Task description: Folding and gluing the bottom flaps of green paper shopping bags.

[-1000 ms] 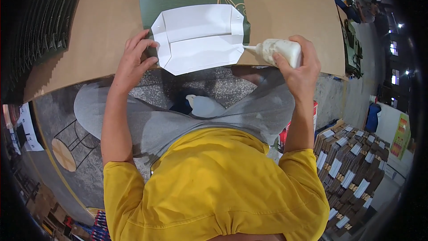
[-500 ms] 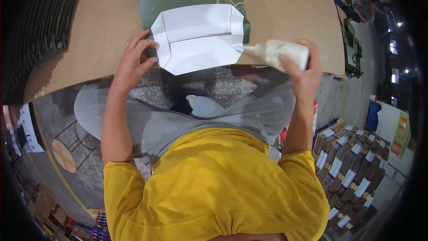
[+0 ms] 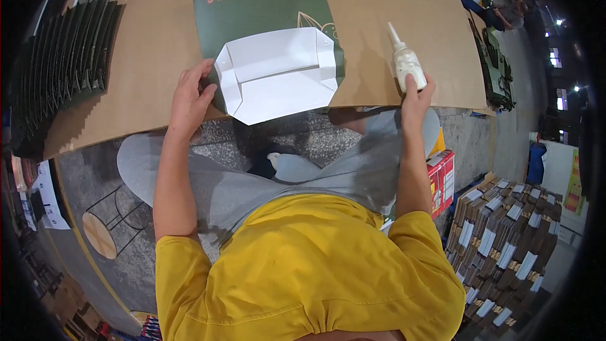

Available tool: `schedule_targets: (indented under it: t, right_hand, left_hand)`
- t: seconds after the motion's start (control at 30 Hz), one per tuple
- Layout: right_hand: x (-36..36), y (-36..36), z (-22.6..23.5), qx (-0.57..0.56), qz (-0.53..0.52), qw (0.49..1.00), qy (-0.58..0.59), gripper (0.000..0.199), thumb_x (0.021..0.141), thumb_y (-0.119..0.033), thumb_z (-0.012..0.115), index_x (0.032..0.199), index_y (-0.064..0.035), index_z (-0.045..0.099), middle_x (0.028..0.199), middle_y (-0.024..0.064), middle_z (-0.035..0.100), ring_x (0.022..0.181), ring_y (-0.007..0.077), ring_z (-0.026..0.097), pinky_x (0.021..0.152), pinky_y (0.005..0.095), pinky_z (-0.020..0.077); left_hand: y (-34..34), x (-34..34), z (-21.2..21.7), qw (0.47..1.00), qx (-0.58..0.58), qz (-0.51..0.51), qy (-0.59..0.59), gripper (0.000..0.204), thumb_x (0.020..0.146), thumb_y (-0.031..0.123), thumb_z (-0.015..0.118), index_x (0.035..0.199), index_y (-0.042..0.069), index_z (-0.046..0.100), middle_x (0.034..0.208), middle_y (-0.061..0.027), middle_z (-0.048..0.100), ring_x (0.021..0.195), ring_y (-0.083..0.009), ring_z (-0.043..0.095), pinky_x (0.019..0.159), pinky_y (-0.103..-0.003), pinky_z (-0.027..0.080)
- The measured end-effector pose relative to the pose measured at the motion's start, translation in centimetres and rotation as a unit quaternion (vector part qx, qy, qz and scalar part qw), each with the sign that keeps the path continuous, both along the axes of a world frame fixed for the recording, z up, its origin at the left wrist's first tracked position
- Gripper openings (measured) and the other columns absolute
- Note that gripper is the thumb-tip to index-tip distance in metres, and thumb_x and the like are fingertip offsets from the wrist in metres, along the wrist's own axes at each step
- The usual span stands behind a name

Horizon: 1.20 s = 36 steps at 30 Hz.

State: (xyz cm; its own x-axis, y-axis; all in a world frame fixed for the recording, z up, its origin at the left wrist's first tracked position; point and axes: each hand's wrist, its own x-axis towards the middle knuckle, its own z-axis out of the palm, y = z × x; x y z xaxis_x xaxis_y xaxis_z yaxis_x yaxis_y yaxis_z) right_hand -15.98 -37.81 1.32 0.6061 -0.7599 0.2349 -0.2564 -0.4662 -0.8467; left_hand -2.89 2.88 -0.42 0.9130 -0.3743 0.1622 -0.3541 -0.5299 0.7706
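Glue bottle [image 3: 407,63] (upright, at three o'clock) we grip in our right hand [image 3: 415,96]; left hand [image 3: 189,98] presses flat on the green paper bag [image 3: 268,31].

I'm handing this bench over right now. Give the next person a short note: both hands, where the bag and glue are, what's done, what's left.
Left hand: flat on the left edge of the green paper bag, by its white folded bottom.
Right hand: gripping the white glue bottle, stood upright on the brown cardboard worktop, right of the bag.
Done: bottom flaps opened out flat.
Left: probably closing and pressing the flaps; no glue is visible.
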Motion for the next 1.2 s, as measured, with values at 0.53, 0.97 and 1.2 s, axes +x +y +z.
schedule_targets:
  t: [0.53,0.97,1.2]
  right_hand:
    - [8.4,5.6,1.8,-0.234,0.356,0.903,0.062,0.033,0.076,-0.002,0.057,0.108,-0.0038,0.059,0.101,0.0115,0.058,0.099,0.0273,0.054,0.086,0.0351,0.0442]
    - [3.5,5.2,0.6,-0.302,0.514,0.792,0.133,0.05,0.068,-0.003,0.058,0.118,-0.0044,0.053,0.118,0.0121,0.049,0.103,0.0312,0.047,0.089,0.039,0.0411]
    - [0.6,8.1,0.0,-0.387,0.449,0.79,0.157,0.063,0.068,-0.025,0.069,0.125,-0.0085,0.049,0.129,0.0096,0.045,0.106,0.0322,0.043,0.091,0.0472,0.0361]
  left_hand:
    - [-1.2,1.6,1.0,0.995,0.08,-0.042,-0.045,0.045,0.074,0.0,0.061,0.118,0.003,0.054,0.099,-0.0129,0.057,0.097,-0.0292,0.051,0.085,-0.036,0.043]
    - [-0.2,-4.5,2.2,0.905,0.332,-0.178,-0.197,0.058,0.067,0.005,0.06,0.123,-0.004,0.046,0.122,-0.0158,0.046,0.114,-0.0315,0.043,0.097,-0.04,0.037]
    - [-0.1,-5.0,0.5,0.909,0.319,-0.149,-0.225,0.069,0.065,0.023,0.074,0.123,-0.004,0.048,0.127,-0.0153,0.045,0.114,-0.0303,0.044,0.096,-0.041,0.038]
